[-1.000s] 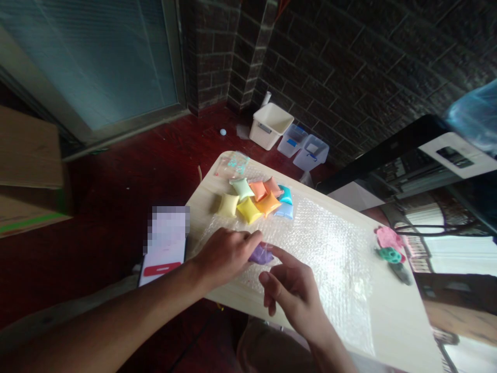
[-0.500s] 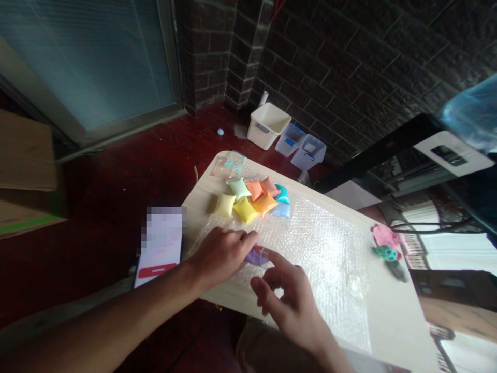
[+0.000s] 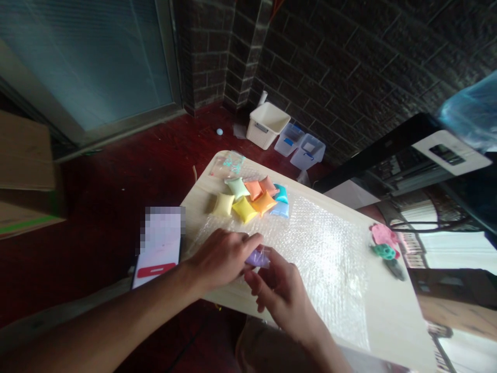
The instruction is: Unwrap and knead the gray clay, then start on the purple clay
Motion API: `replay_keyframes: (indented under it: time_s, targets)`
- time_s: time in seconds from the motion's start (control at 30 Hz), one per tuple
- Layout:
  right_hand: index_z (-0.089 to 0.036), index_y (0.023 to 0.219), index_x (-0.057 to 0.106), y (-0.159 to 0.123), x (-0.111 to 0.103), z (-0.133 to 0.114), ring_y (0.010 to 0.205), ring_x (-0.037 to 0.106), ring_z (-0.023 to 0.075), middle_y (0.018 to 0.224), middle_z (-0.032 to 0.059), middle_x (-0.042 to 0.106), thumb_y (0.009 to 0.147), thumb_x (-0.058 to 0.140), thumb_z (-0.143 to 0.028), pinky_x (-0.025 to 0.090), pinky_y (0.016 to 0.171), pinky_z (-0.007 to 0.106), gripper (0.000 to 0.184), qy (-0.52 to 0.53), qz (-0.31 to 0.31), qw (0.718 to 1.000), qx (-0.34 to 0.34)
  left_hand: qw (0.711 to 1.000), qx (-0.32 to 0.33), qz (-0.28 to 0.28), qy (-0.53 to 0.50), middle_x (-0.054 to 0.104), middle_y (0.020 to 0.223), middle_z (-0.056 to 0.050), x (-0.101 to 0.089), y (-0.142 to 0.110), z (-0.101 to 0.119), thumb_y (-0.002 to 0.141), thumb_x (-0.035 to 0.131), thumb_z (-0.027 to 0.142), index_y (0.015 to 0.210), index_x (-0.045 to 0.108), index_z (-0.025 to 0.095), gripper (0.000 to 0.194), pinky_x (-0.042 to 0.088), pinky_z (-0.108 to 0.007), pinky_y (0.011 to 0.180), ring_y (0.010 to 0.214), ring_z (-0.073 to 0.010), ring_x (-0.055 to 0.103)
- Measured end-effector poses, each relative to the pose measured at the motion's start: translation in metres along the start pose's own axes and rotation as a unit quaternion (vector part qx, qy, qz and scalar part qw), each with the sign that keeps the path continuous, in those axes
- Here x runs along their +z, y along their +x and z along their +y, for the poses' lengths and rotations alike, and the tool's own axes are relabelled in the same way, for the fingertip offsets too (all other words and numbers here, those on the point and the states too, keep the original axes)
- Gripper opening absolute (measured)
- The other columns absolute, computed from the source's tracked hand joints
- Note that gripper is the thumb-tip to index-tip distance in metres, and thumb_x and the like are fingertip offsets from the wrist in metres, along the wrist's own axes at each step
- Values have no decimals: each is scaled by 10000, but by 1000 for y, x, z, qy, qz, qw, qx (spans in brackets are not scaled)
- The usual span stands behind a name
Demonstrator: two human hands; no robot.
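Note:
A small purple packet in clear wrap (image 3: 257,258), which looks like soft modelling clay, is above the near part of the table. My left hand (image 3: 223,256) pinches its left end, thumb and fingers closed on it. My right hand (image 3: 280,287) is at its right end: the index finger touches the wrap, while the thumb stands apart below and the other fingers curl loosely. Just beyond my hands lie several pillow-shaped packets, among them a yellow one (image 3: 244,209), an orange one (image 3: 264,203), a pale green one (image 3: 236,188) and a light blue one (image 3: 280,209).
Bubble wrap (image 3: 326,254) covers much of the wooden table (image 3: 392,305). A phone (image 3: 160,248) is at the left edge, and a clear bag (image 3: 229,163) at the far corner. Pink (image 3: 382,234) and green (image 3: 384,252) lumps lie right. Bins (image 3: 267,124) stand on the floor behind.
My right hand has drawn in to the left, its thumb and index finger nearer the purple packet. My left hand keeps its hold. The whole view has shifted slightly.

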State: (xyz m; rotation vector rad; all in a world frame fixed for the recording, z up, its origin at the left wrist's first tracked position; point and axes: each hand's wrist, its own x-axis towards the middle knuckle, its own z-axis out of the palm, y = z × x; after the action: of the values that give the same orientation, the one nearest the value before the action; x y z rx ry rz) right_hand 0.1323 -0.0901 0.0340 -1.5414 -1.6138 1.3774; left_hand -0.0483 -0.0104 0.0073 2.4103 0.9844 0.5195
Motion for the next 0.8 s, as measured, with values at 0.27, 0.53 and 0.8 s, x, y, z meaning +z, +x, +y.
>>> replay_keyframes:
  time_s: [0.27,0.53,0.8]
  targets:
    - [-193,1303,709,1,-13,-2,642,630,166,825,46,713,1034,601,-327,484,614,296,319,-212,-18,968,-137,964,-56,-179,-188,736,720,6,-24,5,-5,636,755,205,817,709,212,187,393,-248,503,643,-188,692]
    - [-191,1353,653,1,-3,-3,543,644,146,719,-4,709,1014,618,-310,500,561,266,361,-175,17,978,-114,991,-38,-76,-106,718,708,-36,-13,5,-3,713,690,165,728,599,203,100,339,-303,524,633,-216,677]
    - [-183,1259,601,1,6,-4,476,665,151,717,5,742,997,609,-356,501,502,248,314,-232,94,963,-97,995,-29,-56,-74,724,842,-48,-12,7,2,741,640,118,860,579,203,158,353,-332,606,731,-246,680]
